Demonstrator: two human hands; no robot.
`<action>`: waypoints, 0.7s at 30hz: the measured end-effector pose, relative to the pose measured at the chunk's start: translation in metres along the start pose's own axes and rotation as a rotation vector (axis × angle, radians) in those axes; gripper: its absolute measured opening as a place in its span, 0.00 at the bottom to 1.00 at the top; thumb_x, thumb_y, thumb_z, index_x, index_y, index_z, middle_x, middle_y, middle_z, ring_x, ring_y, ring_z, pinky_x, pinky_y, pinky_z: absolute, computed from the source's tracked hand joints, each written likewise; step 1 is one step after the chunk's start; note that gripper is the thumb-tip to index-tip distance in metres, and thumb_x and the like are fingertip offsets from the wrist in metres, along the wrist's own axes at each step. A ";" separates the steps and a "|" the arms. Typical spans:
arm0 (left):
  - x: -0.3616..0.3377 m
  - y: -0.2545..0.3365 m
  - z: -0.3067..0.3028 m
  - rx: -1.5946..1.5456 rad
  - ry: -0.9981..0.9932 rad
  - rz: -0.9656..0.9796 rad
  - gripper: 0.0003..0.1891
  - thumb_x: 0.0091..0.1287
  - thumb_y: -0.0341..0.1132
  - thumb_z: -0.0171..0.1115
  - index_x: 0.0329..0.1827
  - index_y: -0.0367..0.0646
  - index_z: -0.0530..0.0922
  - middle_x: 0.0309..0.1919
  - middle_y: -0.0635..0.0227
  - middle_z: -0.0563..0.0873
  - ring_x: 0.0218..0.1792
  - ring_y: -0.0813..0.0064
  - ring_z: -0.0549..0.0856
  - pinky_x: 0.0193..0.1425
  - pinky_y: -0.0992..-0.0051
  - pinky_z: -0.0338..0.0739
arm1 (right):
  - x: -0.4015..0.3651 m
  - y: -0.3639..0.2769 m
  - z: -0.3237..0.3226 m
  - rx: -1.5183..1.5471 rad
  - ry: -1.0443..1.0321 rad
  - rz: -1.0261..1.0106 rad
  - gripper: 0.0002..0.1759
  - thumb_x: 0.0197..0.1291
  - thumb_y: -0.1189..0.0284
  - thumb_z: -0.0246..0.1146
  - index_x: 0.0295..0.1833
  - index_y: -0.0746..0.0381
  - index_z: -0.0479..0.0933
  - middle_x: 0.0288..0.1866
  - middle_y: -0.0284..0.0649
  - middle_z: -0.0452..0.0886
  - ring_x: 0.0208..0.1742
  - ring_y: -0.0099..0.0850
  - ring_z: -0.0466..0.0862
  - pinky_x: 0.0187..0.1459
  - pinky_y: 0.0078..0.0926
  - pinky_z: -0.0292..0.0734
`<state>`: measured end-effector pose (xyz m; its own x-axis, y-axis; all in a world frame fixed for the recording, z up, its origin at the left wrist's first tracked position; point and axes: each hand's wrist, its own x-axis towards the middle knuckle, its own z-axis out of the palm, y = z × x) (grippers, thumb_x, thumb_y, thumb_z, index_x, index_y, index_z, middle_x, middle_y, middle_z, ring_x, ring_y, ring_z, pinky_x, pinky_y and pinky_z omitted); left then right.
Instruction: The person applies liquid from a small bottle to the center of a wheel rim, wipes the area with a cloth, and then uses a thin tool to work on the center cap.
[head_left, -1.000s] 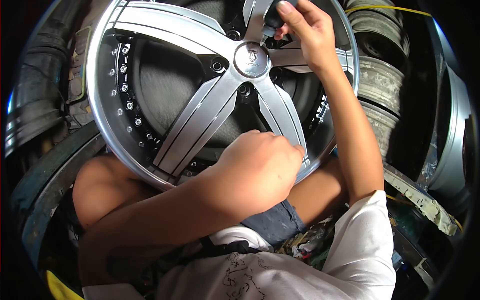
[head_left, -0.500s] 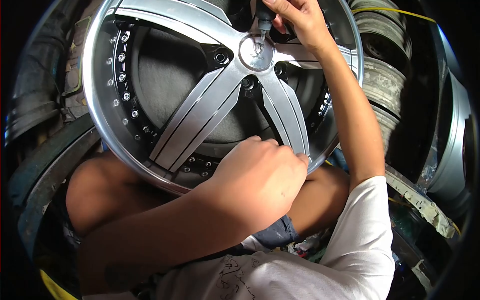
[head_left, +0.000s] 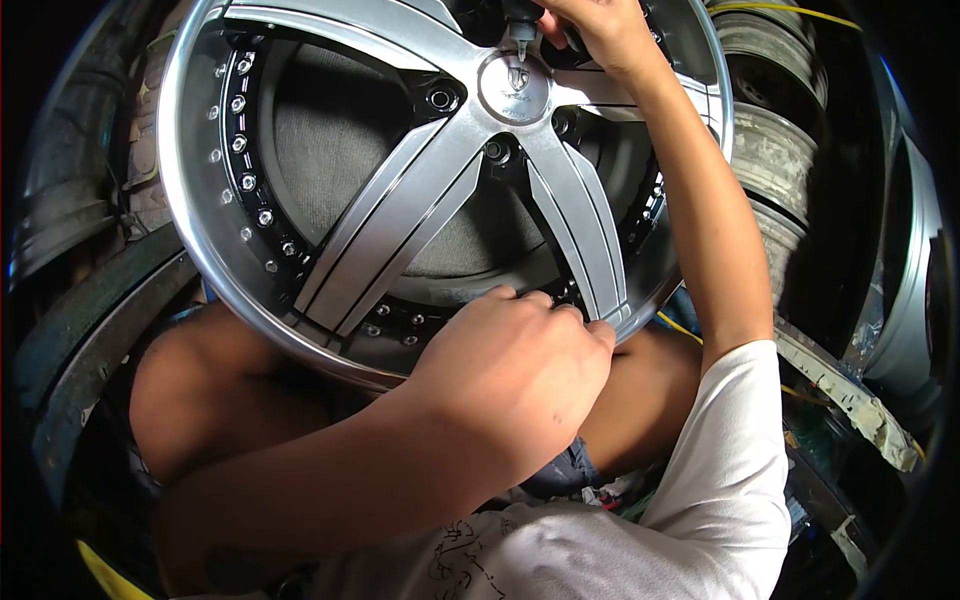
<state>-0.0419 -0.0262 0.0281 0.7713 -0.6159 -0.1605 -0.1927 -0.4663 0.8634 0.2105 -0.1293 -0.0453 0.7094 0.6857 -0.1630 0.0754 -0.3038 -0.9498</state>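
Observation:
A large silver alloy wheel rim [head_left: 420, 215] with wide spokes and a bolt-studded black inner ring leans across my lap. Its round centre cap [head_left: 515, 100] bears an emblem. At the top, my right hand [head_left: 605, 30] is closed round a black tool with a narrow tip [head_left: 522, 32], partly out of view; the tip is at the cap's upper edge. My left hand [head_left: 515, 365] is at the rim's lower edge, knuckles up and fingers curled among the lower bolts by a spoke. Whatever those fingers grip is hidden beneath the hand.
More rims [head_left: 765, 150] are stacked at the right, and another rim [head_left: 910, 270] stands at the far right. A yellow cable [head_left: 780, 10] runs over the stack. Dark metal parts [head_left: 75, 190] crowd the left. My bent legs [head_left: 215, 395] lie beneath the rim.
The tool tip has shifted up from over the emblem to the cap's upper edge, with my right hand slightly higher. The rim sits slightly differently in view; my left hand has shifted slightly.

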 end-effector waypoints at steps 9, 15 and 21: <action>-0.001 0.001 -0.001 0.004 -0.020 -0.004 0.08 0.71 0.35 0.62 0.44 0.40 0.81 0.36 0.57 0.89 0.42 0.56 0.89 0.51 0.59 0.80 | 0.000 0.004 -0.001 0.002 -0.011 0.033 0.14 0.70 0.61 0.72 0.47 0.60 0.83 0.31 0.26 0.82 0.23 0.13 0.75 0.25 0.14 0.68; -0.004 0.001 0.002 -0.002 -0.006 -0.008 0.08 0.70 0.35 0.62 0.44 0.40 0.82 0.36 0.57 0.89 0.42 0.56 0.89 0.51 0.59 0.80 | -0.001 0.004 0.000 -0.002 -0.015 0.020 0.14 0.70 0.61 0.72 0.48 0.61 0.83 0.32 0.26 0.82 0.23 0.13 0.75 0.26 0.13 0.68; -0.008 0.002 0.001 0.012 -0.016 -0.014 0.08 0.71 0.35 0.61 0.44 0.40 0.81 0.37 0.57 0.89 0.43 0.56 0.89 0.52 0.59 0.80 | -0.003 0.000 0.003 0.000 -0.002 0.031 0.15 0.70 0.60 0.72 0.49 0.61 0.83 0.32 0.26 0.83 0.23 0.13 0.76 0.26 0.13 0.68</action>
<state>-0.0490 -0.0228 0.0302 0.7643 -0.6192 -0.1799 -0.1897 -0.4825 0.8551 0.2062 -0.1288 -0.0459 0.7096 0.6776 -0.1929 0.0536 -0.3250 -0.9442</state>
